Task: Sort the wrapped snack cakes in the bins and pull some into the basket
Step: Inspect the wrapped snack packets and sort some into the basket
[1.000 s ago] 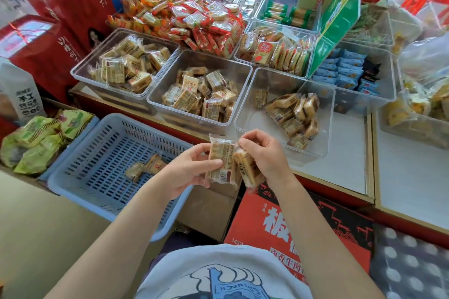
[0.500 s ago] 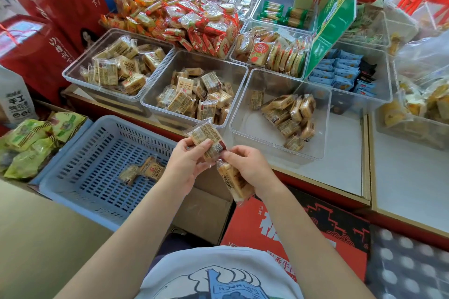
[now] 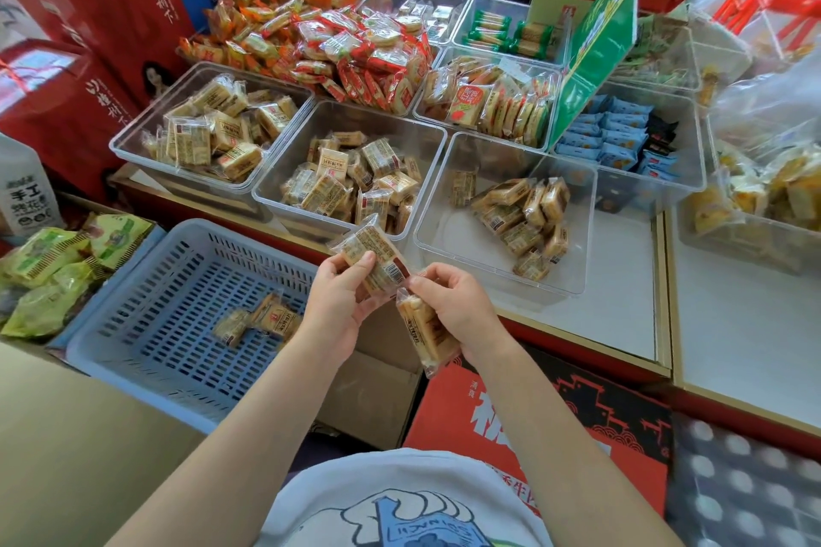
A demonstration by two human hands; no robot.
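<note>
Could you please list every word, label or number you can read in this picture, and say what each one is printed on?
"手工" on the white jug at far left; the smaller print beneath is blurred.
"香牛肉" on the red carton below the arms; its big white character is partly hidden.
White brush characters on the tall red boxes: too stylised to read.
Green sign, snack wrappers, barcodes, shirt print: too small or blurred.

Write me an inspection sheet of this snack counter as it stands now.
Surface: white counter top with red edge, bearing clear bins.
Job's things: blue basket holds a few wrapped cakes; left bin, middle bin and right bin each hold wrapped cakes.
Clutter: red-wrapped snacks, green packets, green sign.
Grips: left hand pinches one wrapped cake; right hand holds another cake.
Cables: nothing seen.
Surroundings: red cartons, red box below.
</note>
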